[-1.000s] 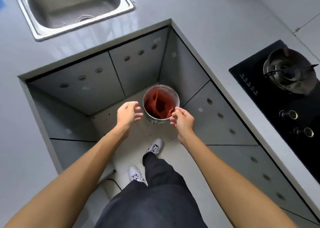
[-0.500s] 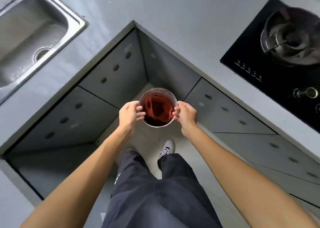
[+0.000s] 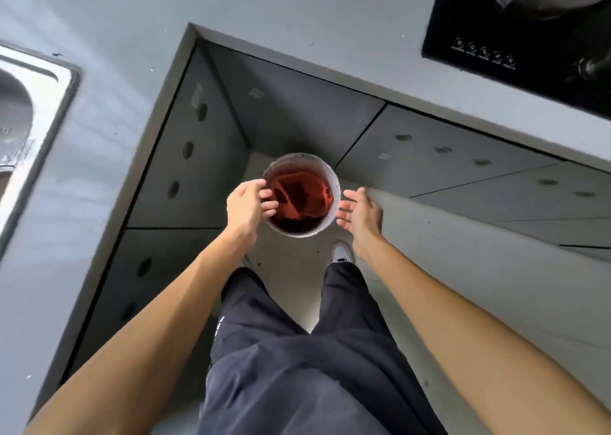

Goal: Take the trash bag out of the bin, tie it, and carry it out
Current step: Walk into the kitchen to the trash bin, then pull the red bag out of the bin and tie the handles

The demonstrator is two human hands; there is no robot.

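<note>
A round white bin point(image 3: 333, 176) stands on the floor in the corner where two runs of grey cabinets meet. A red trash bag point(image 3: 299, 196) lines its inside, crumpled down below the rim. My left hand point(image 3: 249, 204) is over the bin's left rim, fingers curled and spread, with the fingertips just inside the opening. My right hand point(image 3: 360, 214) is beside the right rim, palm turned toward the bin, fingers apart and not touching it. Neither hand holds anything.
Grey cabinet fronts point(image 3: 198, 156) close in the bin on the left and behind. A steel sink point(image 3: 29, 130) sits in the countertop at left, a black gas hob point(image 3: 515, 27) at top right. My legs and a white shoe point(image 3: 342, 252) are below the bin.
The view has swung so the bin sits higher and the sink further left. My right hand has come off the rim and opened outward. My left hand stays at the left rim.
</note>
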